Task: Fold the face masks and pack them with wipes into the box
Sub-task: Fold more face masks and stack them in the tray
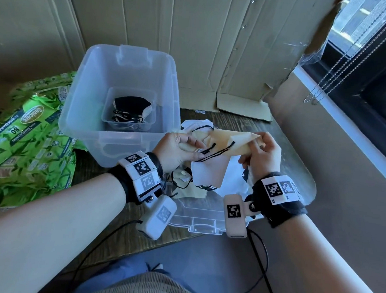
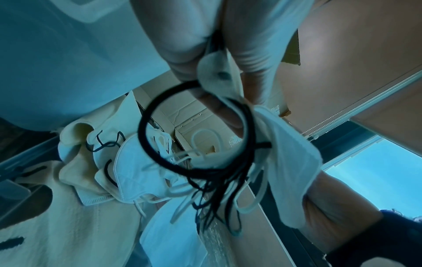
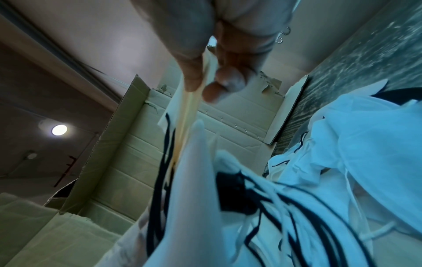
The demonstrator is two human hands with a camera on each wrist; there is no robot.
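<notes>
A beige face mask [image 1: 229, 141] with black ear loops is stretched between both hands above the table. My left hand [image 1: 180, 148] pinches its left end, with loops [image 2: 196, 137] and a white mask [image 1: 208, 172] hanging from the fingers. My right hand [image 1: 259, 151] pinches the right end [image 3: 200, 84] between thumb and fingers. The clear plastic box [image 1: 121, 103] stands to the left, holding a small tub with folded black and beige masks [image 1: 132, 109]. Green wipes packs [image 1: 26, 133] lie at the far left.
A heap of loose white and beige masks [image 1: 195, 188] lies on the clear box lid [image 1: 204, 219] under my hands. Flattened cardboard [image 1: 196, 31] leans behind the box. A wall and window [image 1: 367, 56] close off the right side. Cables hang from the wrist cameras.
</notes>
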